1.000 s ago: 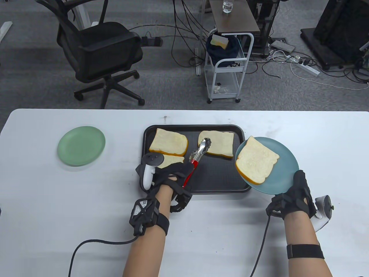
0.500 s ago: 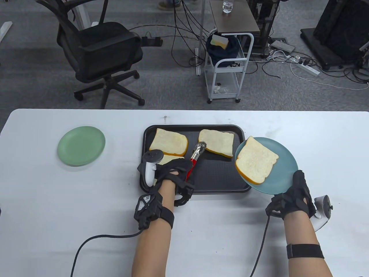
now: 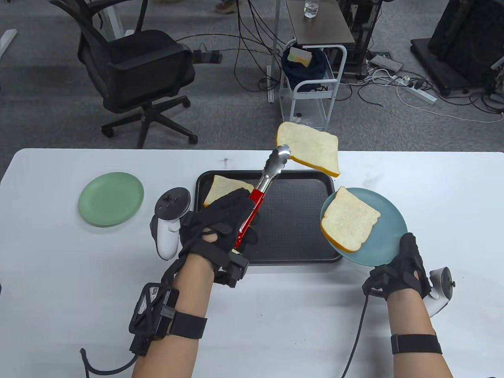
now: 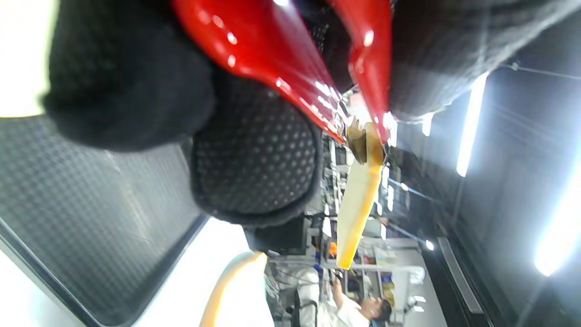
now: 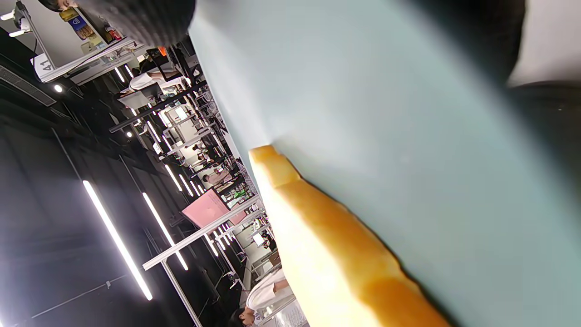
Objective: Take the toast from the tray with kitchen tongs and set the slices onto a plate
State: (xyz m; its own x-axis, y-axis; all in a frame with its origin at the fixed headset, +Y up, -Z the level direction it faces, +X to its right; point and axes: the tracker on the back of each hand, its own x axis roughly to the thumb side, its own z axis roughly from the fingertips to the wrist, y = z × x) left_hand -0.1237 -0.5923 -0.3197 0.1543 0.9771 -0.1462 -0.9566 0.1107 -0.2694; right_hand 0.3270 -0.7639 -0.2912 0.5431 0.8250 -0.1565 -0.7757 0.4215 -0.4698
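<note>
Red-handled tongs (image 3: 263, 185) in my left hand (image 3: 220, 228) pinch a toast slice (image 3: 309, 147) above the tray (image 3: 291, 244). My right hand (image 3: 401, 271) grips the blue plate (image 3: 388, 236), another slice (image 3: 348, 222) on it.

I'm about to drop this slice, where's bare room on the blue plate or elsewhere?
The blue plate has bare rim right of the slice already on it. The green plate is bare. The tray is open on its right half and crowded at its left.

Red-handled tongs (image 3: 263, 185) pinch toast slice (image 3: 309, 148) aloft; another lies on blue plate (image 3: 388, 220).
</note>
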